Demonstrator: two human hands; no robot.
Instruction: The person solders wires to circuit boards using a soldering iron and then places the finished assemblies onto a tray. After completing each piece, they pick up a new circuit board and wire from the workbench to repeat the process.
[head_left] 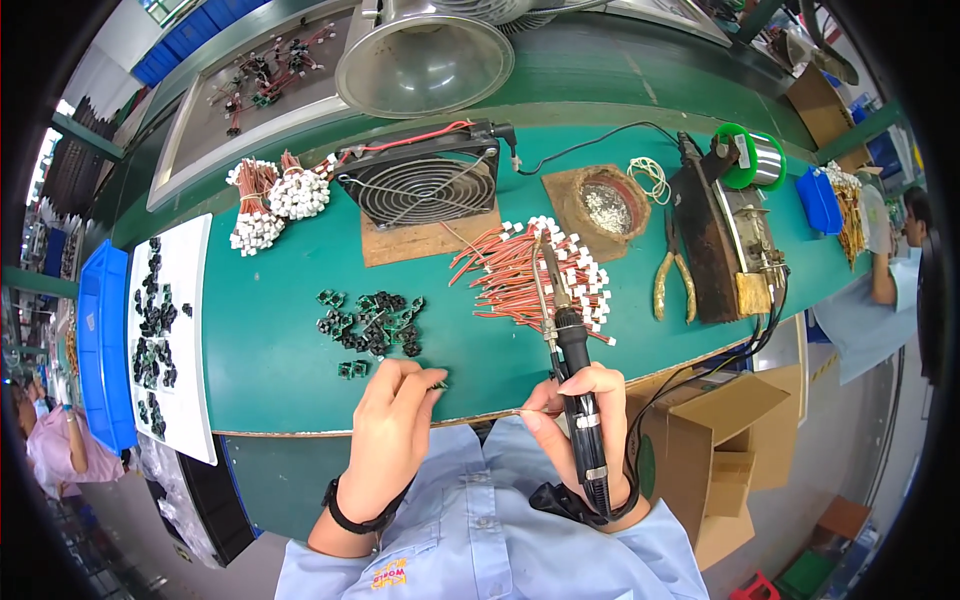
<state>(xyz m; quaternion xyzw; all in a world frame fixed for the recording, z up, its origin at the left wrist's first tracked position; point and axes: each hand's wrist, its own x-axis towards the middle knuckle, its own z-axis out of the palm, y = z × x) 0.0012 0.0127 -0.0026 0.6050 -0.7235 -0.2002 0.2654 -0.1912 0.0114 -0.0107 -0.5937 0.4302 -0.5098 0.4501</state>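
Observation:
My right hand (pixel 608 392) is closed round a black soldering iron (pixel 573 345), its metal tip pointing away from me over a heap of red wires with white connectors (pixel 510 290). A thin wire end shows by that hand's fingertips; what it belongs to I cannot make out. At the table's front edge, my left hand (pixel 385 415) pinches a small green-and-black part (pixel 438 385), mostly hidden by the fingers. Just beyond it lies a loose pile of similar small green-and-black parts (pixel 375 322).
A black fan (pixel 425 185) stands at the back, beside bundled wires (pixel 255 205). On the right are pliers (pixel 660 285), a soldering station (pixel 710 245), a solder spool (pixel 755 160) and a dish (pixel 608 205). A white board (pixel 190 350) with black parts and a blue tray (pixel 105 345) lie left.

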